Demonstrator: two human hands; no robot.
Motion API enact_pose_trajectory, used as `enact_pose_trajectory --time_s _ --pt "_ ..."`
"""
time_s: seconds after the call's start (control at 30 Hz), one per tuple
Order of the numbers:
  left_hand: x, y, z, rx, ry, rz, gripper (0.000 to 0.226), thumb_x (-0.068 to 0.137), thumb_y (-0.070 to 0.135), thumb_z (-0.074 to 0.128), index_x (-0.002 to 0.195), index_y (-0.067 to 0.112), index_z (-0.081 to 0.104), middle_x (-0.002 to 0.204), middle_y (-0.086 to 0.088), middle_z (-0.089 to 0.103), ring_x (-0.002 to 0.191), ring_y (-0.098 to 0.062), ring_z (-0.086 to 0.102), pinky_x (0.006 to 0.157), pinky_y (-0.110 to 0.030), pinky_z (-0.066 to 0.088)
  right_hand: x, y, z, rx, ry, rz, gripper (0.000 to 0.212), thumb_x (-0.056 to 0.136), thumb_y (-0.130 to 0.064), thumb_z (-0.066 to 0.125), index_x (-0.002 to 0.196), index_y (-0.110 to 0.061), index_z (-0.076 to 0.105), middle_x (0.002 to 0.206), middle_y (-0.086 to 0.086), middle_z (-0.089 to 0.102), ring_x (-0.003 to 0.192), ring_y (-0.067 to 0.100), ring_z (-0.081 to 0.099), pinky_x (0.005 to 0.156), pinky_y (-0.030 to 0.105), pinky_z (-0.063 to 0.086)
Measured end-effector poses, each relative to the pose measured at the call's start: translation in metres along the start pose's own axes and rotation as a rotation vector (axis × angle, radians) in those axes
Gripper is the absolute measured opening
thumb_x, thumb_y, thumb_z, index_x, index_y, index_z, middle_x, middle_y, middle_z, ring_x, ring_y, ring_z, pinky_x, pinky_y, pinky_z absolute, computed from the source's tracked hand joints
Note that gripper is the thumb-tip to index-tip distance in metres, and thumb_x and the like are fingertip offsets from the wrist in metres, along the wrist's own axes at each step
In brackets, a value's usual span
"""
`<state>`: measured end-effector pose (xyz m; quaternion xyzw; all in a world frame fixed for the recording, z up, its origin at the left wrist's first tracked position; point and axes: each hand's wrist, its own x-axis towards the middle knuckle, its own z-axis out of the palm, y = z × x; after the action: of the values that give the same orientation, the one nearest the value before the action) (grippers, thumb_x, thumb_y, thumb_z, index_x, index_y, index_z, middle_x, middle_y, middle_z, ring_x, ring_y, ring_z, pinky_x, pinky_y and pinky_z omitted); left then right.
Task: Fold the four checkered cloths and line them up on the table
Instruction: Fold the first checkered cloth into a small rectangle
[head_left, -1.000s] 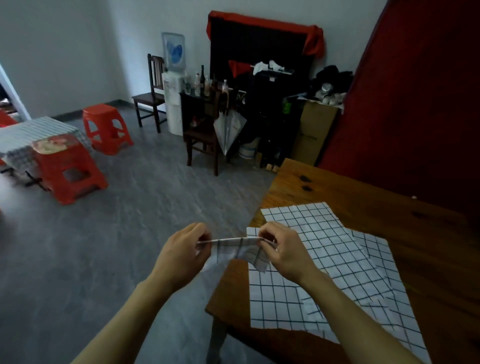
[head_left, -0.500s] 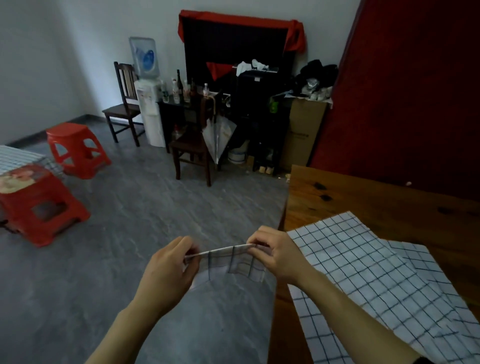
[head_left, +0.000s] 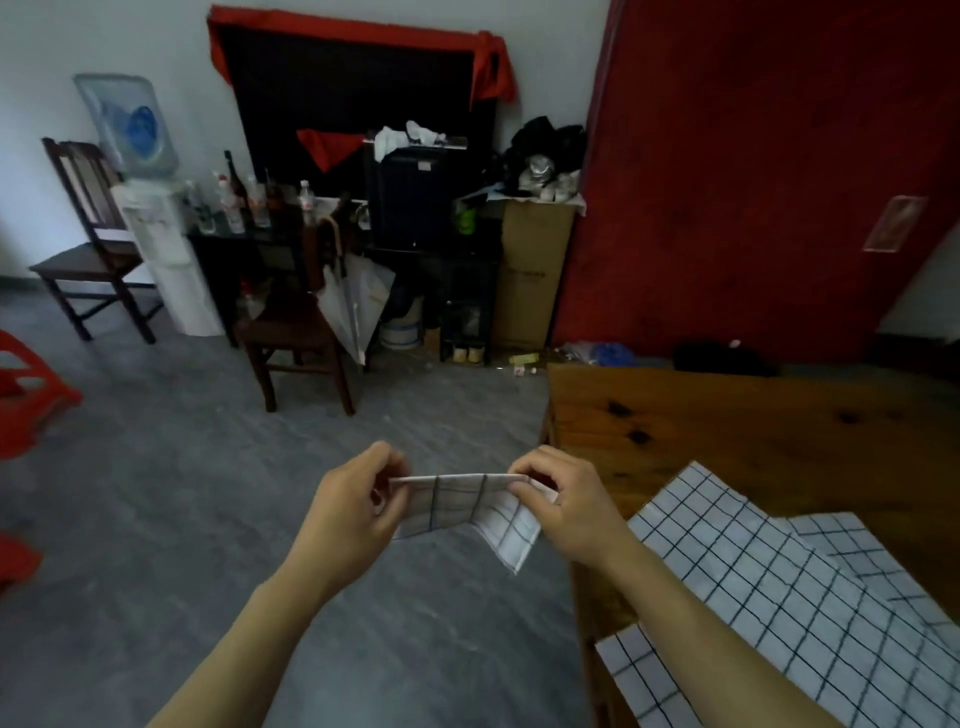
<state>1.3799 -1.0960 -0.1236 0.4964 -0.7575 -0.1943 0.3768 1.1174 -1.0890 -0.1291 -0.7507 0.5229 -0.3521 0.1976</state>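
We see two bare forearms entering from the bottom edge, no sleeves anywhere up to the frame border. Left hand (head_left: 353, 512) and right hand (head_left: 571, 512): no gloves, rings, watch, or wristband visible on either. Nails look short and unpainted where we can make them out. No markings, tape, or straps on wrists or forearms. Rest of the body is out of frame.

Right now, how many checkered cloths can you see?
3: a folded cloth pinched between left hand and right hand; two spread cloths overlapping on the table and. A fourth may be hidden.
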Motion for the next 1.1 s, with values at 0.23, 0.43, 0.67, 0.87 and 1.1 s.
enact_pose_trajectory --time_s 0.23,0.43,0.67,0.87,1.1 --pt "0.112 -0.078 0.028 -0.126 -0.156 0.067 0.026 0.086 0.009 0.070 0.082 0.028 0.053 0.072 0.009 0.058 0.069 -0.013 0.056 0.059 -0.024 0.046 0.072 0.037 0.021 -0.070 0.088 0.195 0.005 0.092 -0.028 0.064 0.089 -0.026 0.067 0.087 -0.013 0.063 0.086 0.006 0.060 0.073 0.027 0.050" --pt "0.215 -0.126 0.042 -0.280 -0.315 0.156 0.020 0.088 0.010 0.069 0.090 0.026 0.057 0.076 0.007 0.062 0.074 -0.015 0.061 0.062 -0.030 0.050 0.129 0.051 0.039 -0.138 0.228 0.405 0.005 0.093 -0.032 0.063 0.089 -0.029 0.066 0.088 -0.013 0.064 0.085 0.005 0.061 0.071 0.023 0.050" --pt "0.309 -0.136 0.094 -0.352 -0.476 0.217 0.021 0.085 0.008 0.071 0.084 0.026 0.061 0.071 0.007 0.063 0.071 -0.012 0.061 0.059 -0.026 0.050 0.162 0.078 0.034 -0.186 0.441 0.602 0.005 0.092 -0.025 0.065 0.087 -0.026 0.066 0.083 -0.013 0.065 0.082 0.006 0.061 0.070 0.018 0.048" --pt "0.386 -0.117 0.161 -0.342 -0.593 0.320 0.022 0.085 0.008 0.071 0.078 0.024 0.059 0.069 0.003 0.061 0.070 -0.015 0.059 0.058 -0.023 0.045 0.181 0.136 0.014 -0.161 0.635 0.734 0.001 0.092 -0.025 0.067 0.091 -0.025 0.068 0.086 -0.015 0.068 0.085 0.001 0.063 0.070 0.012 0.049" --pt "0.469 -0.097 0.245 -0.241 -0.696 0.392 0.019 0.087 0.012 0.070 0.080 0.025 0.059 0.072 0.007 0.063 0.073 -0.009 0.060 0.060 -0.021 0.046 0.209 0.238 -0.015 -0.049 0.765 0.847 0.002 0.094 -0.025 0.065 0.094 -0.026 0.066 0.092 -0.012 0.068 0.089 0.004 0.063 0.076 0.029 0.056"
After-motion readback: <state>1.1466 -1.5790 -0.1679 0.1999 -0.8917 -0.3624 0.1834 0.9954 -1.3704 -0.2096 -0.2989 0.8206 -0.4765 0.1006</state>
